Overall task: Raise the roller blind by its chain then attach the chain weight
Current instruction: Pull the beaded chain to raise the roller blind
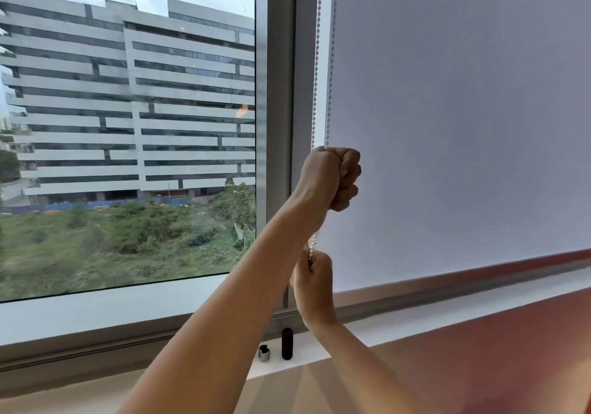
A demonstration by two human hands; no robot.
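Beyond your hands, a large window pane [128, 125] to the left of them looks out on a long grey building [128, 93] and scrubby green ground, while a pale roller blind [463, 109] covers the pane to their right, its bottom edge hanging just above the sill, a little lower than your lower hand. Between the 2 panes runs the grey frame post [278, 93], and the beaded chain [316, 61] drops alongside it in 2 strands straight into your fists. Your left hand [329, 176], the arm reaching in from the lower left, is the upper one, closed in a tight fist around the chain. Your right hand [313, 282] sits directly below it, well apart from it, fingers pinched shut on the same chain, with a short stretch of beads showing between the 2 hands. Below your right wrist, on the white sill [399, 324], stand 2 small parts near each other: a black cylinder [287, 343] upright, and a shorter grey-and-black piece [264, 353] just left of it.
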